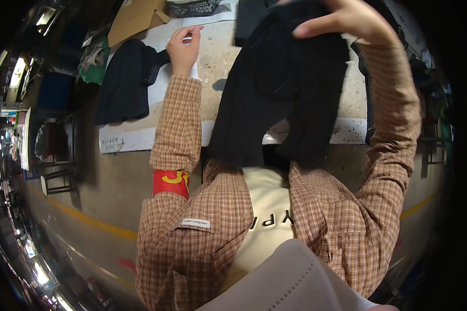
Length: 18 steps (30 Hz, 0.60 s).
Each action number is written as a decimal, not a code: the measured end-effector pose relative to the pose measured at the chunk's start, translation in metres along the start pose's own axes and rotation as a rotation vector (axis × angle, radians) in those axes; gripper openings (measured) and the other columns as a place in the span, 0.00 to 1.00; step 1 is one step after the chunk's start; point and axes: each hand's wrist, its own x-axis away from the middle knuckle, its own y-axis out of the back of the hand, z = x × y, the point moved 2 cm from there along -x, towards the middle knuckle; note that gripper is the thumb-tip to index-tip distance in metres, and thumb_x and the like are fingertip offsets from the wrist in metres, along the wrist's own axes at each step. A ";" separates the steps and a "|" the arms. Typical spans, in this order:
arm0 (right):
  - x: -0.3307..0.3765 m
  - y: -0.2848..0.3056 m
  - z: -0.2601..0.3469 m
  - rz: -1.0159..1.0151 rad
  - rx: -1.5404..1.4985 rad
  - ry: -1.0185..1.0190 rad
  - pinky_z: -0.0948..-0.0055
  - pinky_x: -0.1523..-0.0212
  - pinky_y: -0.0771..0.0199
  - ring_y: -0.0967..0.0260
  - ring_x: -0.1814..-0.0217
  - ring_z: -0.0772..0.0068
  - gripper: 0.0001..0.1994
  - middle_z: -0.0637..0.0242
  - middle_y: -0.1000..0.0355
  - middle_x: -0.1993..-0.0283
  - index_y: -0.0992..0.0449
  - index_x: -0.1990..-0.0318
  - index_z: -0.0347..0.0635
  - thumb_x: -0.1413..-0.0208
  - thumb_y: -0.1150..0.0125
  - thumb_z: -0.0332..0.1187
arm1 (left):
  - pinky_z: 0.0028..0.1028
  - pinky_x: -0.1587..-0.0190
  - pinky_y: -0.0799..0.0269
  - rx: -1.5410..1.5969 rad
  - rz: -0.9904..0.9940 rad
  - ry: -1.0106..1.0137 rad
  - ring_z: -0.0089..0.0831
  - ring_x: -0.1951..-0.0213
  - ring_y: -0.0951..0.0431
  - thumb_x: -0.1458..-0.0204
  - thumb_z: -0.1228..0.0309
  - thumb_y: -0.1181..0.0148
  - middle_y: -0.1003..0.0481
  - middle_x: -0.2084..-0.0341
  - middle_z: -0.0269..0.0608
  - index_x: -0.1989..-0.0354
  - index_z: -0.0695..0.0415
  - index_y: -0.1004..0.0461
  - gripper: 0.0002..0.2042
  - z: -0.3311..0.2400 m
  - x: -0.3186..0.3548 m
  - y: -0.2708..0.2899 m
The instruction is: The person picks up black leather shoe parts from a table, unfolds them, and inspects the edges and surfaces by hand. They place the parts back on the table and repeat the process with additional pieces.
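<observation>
A black garment [264,88] that looks like trousers lies over the table in front of me, its two leg-like parts hanging past the near edge. On its far end rests my right hand [350,19], thumb stretched out and apart from the fingers; the fingertips run out at the top of the view. My left hand [184,51] is raised to the left of that garment, fingers curled into a pinch. Whatever it holds, if anything, is too small to make out. Beside its wrist lies a folded black garment [123,83] at the table's left.
The pale, speckled table [211,57] has a white strip along its near edge. At the far left stand an open cardboard box [135,22] and a dark printed package [194,7]. A green bag [94,61] hangs by the left edge. A small stool [57,181] stands on the floor.
</observation>
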 end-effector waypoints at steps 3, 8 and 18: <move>-0.050 -0.078 -0.019 0.156 -0.316 0.209 0.74 0.51 0.32 0.29 0.56 0.71 0.23 0.63 0.24 0.59 0.25 0.52 0.39 0.59 0.30 0.33 | 0.23 0.68 0.25 -0.020 0.013 0.024 0.24 0.73 0.22 0.50 0.71 0.40 0.22 0.73 0.37 0.70 0.57 0.19 0.05 0.005 0.005 -0.003; -0.085 -0.151 -0.062 0.040 -0.134 0.190 0.71 0.51 0.30 0.27 0.57 0.66 0.18 0.60 0.24 0.61 0.25 0.56 0.37 0.58 0.32 0.28 | 0.22 0.69 0.25 -0.062 0.028 0.013 0.24 0.73 0.22 0.51 0.72 0.40 0.22 0.72 0.37 0.70 0.57 0.19 0.05 0.007 0.005 -0.003; -0.054 -0.150 -0.114 -0.054 -0.117 0.079 0.72 0.62 0.24 0.24 0.67 0.68 0.13 0.63 0.23 0.70 0.21 0.61 0.42 0.57 0.33 0.29 | 0.20 0.69 0.26 0.014 0.152 0.084 0.22 0.73 0.22 0.50 0.72 0.41 0.21 0.72 0.37 0.69 0.58 0.20 0.05 -0.006 0.017 -0.020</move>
